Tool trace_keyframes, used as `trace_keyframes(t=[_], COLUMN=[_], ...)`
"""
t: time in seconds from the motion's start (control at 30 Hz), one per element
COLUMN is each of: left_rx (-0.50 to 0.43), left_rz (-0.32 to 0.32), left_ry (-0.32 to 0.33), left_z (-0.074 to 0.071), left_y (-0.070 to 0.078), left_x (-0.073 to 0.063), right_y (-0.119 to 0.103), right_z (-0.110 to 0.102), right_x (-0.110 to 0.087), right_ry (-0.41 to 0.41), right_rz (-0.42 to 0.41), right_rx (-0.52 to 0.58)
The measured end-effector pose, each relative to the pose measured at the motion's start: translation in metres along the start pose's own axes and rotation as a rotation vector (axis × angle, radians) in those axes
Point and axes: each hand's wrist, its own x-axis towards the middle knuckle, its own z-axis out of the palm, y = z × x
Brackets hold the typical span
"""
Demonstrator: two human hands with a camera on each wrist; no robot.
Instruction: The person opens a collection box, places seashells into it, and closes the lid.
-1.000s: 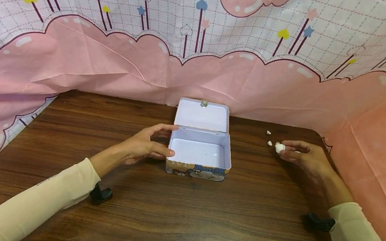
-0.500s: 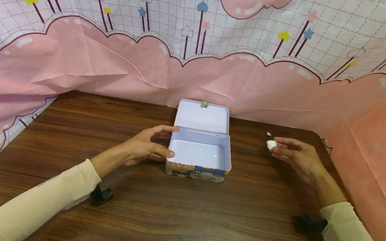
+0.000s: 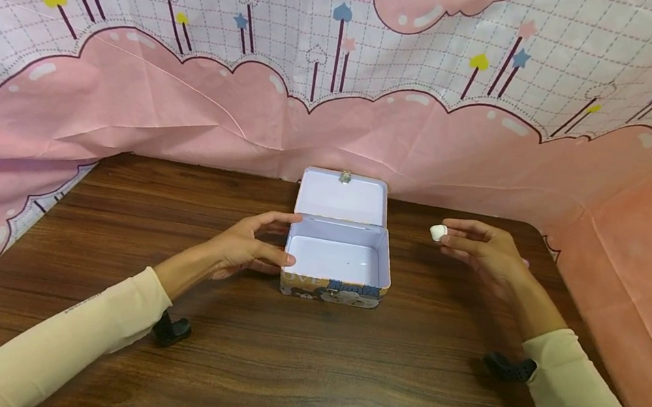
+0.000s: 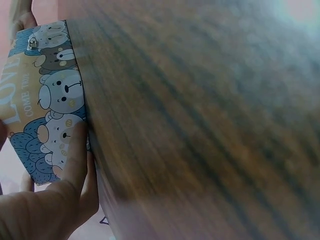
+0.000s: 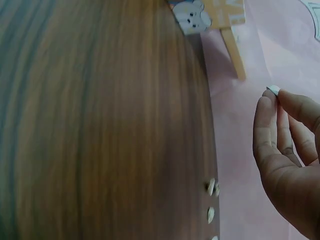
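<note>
Pinching white piece [image 3: 437,232], right hand [image 3: 483,252] could drop it if that fingertip hold slips, while left hand [image 3: 243,241] grips box [image 3: 333,261].

Bear-patterned, mustard-and-blue box [image 4: 52,97]

1. Screened-off work area at a table [image 3: 303,379]; the type of room, whether home, office or other, cannot be told.
2. Cloth [image 3: 433,142], printed with pink clouds and coloured stars over a dashed grid, hangs creased behind the table and along both sides, hiding the surroundings.
3. The table has a dark, wood-grained top with a rounded far right corner.
</note>
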Motion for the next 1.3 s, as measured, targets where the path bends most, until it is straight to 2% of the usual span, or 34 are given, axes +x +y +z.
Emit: trace_keyframes(t=[0.33,0.57,0.8,1.3], left_rx=[0.009,0.019,0.017,0.003], left_rz=[-0.005,-0.005,-0.008,-0.020], left_ry=[-0.008,-0.010,-0.010,-0.015], left_z=[0.000,0.001,0.000,0.000], left_y=[-0.001,0.000,0.001,0.002], left_x=[0.001,0.001,0.000,0.002], right_y=[-0.010,-0.014,-0.016,-0.019], right_z=[0.033,0.054,0.075,0.112], right_x=[0.012,0.017,0.024,0.033], right_ry=[-0.006,-0.029,-0.041,-0.071], right_rz=[-0.032,-0.048,-0.033,-0.006], right_rx=[0.079,0.053,0.085,-0.011])
